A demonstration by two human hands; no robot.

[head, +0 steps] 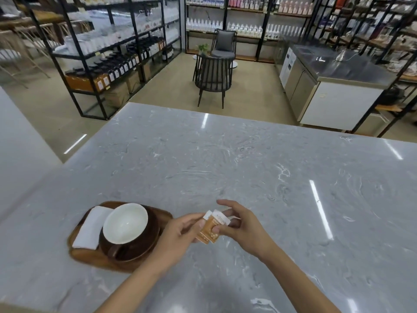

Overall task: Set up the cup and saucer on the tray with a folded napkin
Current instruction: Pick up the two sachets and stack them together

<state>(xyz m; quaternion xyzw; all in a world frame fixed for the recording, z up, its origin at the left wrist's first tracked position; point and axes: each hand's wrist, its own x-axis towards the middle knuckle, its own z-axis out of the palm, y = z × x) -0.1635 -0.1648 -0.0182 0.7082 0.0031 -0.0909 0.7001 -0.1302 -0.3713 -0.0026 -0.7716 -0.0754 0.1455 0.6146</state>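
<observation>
- both forearms come in from the bottom edge and meet over the grey marble counter (248,159), just right of the tray
- left hand (178,231) and right hand (239,224) hold together two small orange and white sachets (209,229); the fingers of both hands are pinched on the packets, thumbs on top, and the right index finger is lifted free above them
- wooden tray (85,256) lies on the counter, near the person and to the left of the hands
- folded white napkin (90,229) lies flat along the left side of the tray, touching or almost touching the saucer
- dark brown saucer (151,240) sits in the tray, and the cup (125,223), white inside and brown outside, stands upright on it with the handle turned toward the person
- by my judgement the cup, saucer and napkin are already set, and only the sachets are waiting for a place on the tray
- the sachets look very light, thin and a little slippery, so a soft pinch at the edges is enough; the two can slide on each other
- the cup and saucer seem ceramic, so heavy enough and fragile; better to take the cup by the handle, or to lift the saucer by its rim with both hands
- the napkin is soft and will unfold if it is picked by one corner
</observation>
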